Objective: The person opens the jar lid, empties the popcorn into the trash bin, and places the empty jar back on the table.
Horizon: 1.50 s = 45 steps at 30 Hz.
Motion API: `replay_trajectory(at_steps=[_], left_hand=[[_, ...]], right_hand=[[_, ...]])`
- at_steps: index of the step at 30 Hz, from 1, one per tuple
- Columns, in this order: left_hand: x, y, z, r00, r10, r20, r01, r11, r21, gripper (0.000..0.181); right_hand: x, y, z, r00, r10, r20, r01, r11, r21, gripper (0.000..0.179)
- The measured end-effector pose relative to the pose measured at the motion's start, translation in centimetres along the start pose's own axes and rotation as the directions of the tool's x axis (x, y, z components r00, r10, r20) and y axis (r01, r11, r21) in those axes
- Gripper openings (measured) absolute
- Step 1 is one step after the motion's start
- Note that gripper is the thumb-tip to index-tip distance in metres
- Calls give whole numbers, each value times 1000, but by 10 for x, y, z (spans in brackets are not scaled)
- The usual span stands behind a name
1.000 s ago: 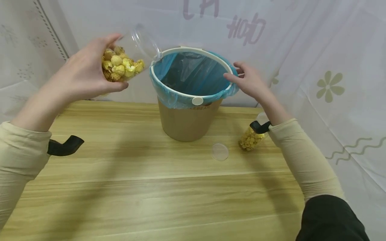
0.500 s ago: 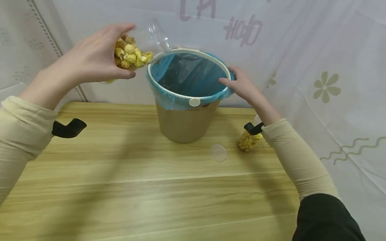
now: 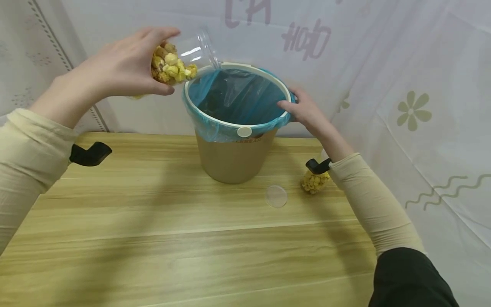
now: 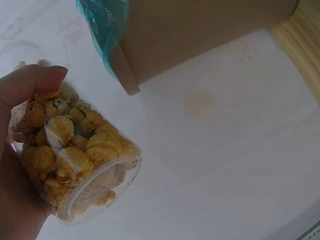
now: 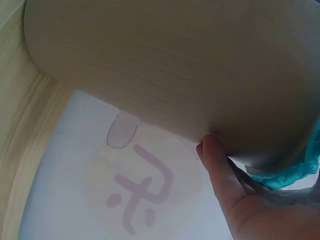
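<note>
My left hand (image 3: pixel 130 64) grips a clear plastic jar (image 4: pixel 100 145) partly filled with yellow popcorn (image 3: pixel 170 68). The jar is tilted, its uncovered mouth right at the left rim of a tan trash can (image 3: pixel 235 160). A blue plastic bag (image 3: pixel 215 134) lines the can and folds over its rim under a pale ring. With the thumb on the ring at the right and the fingers outside against the wall, my right hand (image 3: pixel 304 108) holds the trash can. In the right wrist view the fingertips (image 5: pixel 211 144) touch the tan wall below the bag.
A clear round lid (image 3: pixel 276 196) lies on the wooden table (image 3: pixel 184 264) in front of the can. To its right lies a second jar of popcorn (image 3: pixel 315 181), partly hidden by the right wrist strap. A white printed cloth (image 3: pixel 368 47) hangs behind and at the sides.
My left hand has moved up and right, bringing the jar's mouth to the can's rim. My right hand has closed from hovering by the rim to holding it.
</note>
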State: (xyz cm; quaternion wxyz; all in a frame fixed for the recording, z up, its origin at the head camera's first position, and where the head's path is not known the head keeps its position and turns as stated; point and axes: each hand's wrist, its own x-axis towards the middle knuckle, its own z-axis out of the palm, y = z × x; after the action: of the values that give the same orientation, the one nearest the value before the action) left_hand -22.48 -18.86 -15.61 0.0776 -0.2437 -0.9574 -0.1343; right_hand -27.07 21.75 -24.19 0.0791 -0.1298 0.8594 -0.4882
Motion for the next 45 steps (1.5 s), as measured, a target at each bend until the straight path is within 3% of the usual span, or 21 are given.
replay_trajectory(at_steps=[10, 20, 32, 45], left_hand=[[10, 3, -7, 999, -2, 45, -3, 993, 114, 108], [20, 13, -12, 995, 63, 73, -78, 971, 228, 102], [28, 31, -12, 985, 136, 102, -166, 900, 404, 97], [35, 41, -14, 970, 203, 131, -242, 831, 501, 90]], right_hand=[[0, 1, 5, 999, 26, -23, -25, 998, 57, 59], [1, -2, 8, 997, 68, -36, -66, 996, 57, 65], [3, -3, 7, 997, 79, -26, -77, 995, 69, 66], [-1, -1, 6, 997, 72, -19, -71, 995, 71, 64]])
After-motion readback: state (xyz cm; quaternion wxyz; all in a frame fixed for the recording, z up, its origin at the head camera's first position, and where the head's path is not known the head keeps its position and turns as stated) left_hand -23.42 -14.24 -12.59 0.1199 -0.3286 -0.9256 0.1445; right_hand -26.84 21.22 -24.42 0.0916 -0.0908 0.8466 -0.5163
